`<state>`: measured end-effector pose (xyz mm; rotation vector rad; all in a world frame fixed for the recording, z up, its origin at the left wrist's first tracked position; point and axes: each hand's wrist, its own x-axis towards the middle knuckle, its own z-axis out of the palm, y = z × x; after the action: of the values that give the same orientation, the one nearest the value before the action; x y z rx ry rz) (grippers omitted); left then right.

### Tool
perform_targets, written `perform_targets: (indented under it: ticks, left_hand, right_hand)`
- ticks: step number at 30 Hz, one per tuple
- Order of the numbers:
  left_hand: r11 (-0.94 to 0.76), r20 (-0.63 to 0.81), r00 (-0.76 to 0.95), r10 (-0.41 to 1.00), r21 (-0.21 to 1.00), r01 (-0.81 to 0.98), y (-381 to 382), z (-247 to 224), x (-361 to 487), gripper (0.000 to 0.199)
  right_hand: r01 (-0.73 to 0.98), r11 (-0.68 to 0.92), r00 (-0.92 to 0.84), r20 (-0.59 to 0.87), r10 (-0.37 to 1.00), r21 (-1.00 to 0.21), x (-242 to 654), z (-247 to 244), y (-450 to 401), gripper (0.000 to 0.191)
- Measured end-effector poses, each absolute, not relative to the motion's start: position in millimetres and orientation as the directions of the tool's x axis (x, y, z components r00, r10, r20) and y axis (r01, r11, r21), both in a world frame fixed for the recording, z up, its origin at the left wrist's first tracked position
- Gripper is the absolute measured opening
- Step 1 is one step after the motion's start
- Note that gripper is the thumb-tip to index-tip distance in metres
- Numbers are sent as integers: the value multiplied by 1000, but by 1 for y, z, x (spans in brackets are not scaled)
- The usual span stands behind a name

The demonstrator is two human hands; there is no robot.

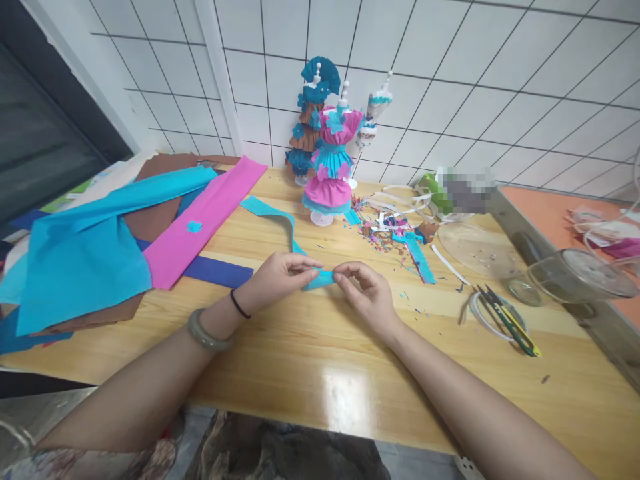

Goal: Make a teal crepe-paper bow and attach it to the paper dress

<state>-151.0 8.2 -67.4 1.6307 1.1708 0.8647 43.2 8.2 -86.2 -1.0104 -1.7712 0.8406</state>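
A narrow turquoise crepe paper strip curves across the table toward me, and its near end lies between my hands. My left hand pinches the strip with thumb and fingertips. Close beside it, my right hand grips the strip's end the same way. Beyond my hands stands a small dress-form figure in pink and turquoise ruffled paper with paper flowers. Behind it are a second figure in brown and dark teal, and a third, slimmer figure with little covering.
Stacked crepe paper sheets cover the left side, with a pink strip bearing a blue flower. Paper scraps lie behind my right hand. Scissors rest on a white ring at the right, near a clear plastic container. A tiled wall borders the back.
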Motion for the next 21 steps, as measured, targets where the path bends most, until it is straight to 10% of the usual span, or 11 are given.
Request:
perform_targets:
  ticks: [21]
  left_hand:
    - [-139,50,301,952,949,283,8,-64,-147,23]
  right_hand:
    - [286,422,-302,337,892,-860,41,-90,11,11]
